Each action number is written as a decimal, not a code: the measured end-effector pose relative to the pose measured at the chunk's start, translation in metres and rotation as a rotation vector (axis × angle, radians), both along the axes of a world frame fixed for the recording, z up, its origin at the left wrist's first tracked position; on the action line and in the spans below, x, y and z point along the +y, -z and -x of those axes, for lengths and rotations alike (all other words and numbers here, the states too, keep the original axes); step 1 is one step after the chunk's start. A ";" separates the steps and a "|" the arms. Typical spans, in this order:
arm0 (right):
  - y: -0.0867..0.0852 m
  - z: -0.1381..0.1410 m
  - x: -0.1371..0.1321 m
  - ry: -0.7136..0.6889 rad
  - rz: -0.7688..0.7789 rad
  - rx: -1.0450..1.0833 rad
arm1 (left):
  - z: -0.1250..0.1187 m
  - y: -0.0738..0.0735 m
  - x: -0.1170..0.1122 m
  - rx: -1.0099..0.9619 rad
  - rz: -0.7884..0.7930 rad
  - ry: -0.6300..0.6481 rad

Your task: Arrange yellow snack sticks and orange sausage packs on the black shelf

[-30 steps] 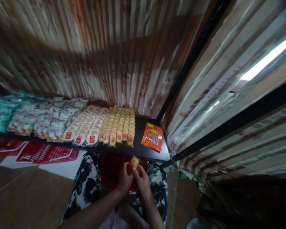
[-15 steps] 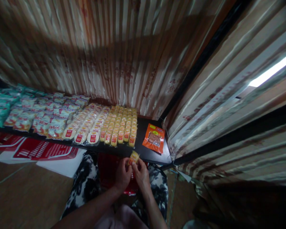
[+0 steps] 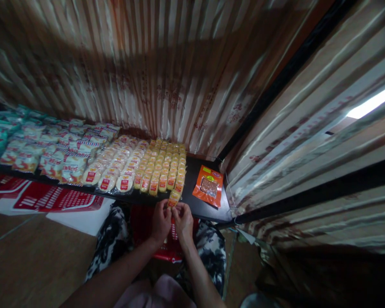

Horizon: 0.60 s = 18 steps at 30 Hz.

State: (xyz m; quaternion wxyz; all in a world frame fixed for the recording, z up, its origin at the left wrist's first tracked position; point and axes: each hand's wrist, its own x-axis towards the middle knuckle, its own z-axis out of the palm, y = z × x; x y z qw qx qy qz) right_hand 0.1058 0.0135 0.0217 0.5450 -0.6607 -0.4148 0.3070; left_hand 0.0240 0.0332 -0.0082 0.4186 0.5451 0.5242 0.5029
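Both hands pinch one small yellow snack packet [image 3: 173,198] with a red label at the front edge of a black shelf [image 3: 199,205]. My left hand [image 3: 161,222] grips its left side and my right hand [image 3: 183,220] its right side. The packet sits just in front of the rightmost row of yellow snack packets [image 3: 167,169] laid in neat lines. My forearms reach up from the bottom of the view.
Left of the yellow rows lie round white packets [image 3: 114,167] and mixed red-white and green packets [image 3: 35,145]. An orange sausage pack [image 3: 208,186] lies alone at the shelf's right end. A red basket [image 3: 154,235] sits between my knees. Striped curtains hang behind and right.
Both hands have carried the yellow packet up and slightly left, from above my lap to the shelf's front edge by the rightmost yellow row.
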 end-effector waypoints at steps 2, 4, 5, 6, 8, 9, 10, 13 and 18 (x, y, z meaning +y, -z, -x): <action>0.003 0.000 0.005 0.005 -0.004 -0.045 | 0.000 0.002 0.005 0.022 -0.007 -0.006; 0.006 -0.001 0.010 0.021 -0.009 -0.136 | -0.001 0.004 0.009 0.031 -0.009 -0.032; 0.008 -0.001 0.013 0.032 -0.013 -0.187 | -0.002 0.005 0.011 0.031 -0.012 -0.045; 0.009 -0.002 0.015 0.042 -0.017 -0.232 | -0.002 0.005 0.013 0.032 -0.017 -0.055; 0.011 -0.002 0.020 0.051 -0.024 -0.287 | -0.003 0.005 0.016 0.041 -0.039 -0.061; 0.012 -0.002 0.022 0.050 -0.025 -0.295 | -0.004 0.005 0.018 0.051 -0.053 -0.066; 0.012 -0.002 0.024 0.049 -0.024 -0.298 | -0.004 0.005 0.020 0.064 -0.069 -0.072; 0.013 0.000 0.030 0.052 -0.018 -0.302 | -0.004 0.003 0.026 0.119 -0.106 -0.083; 0.016 0.002 0.035 0.042 -0.038 -0.247 | -0.004 -0.001 0.034 0.204 -0.132 -0.096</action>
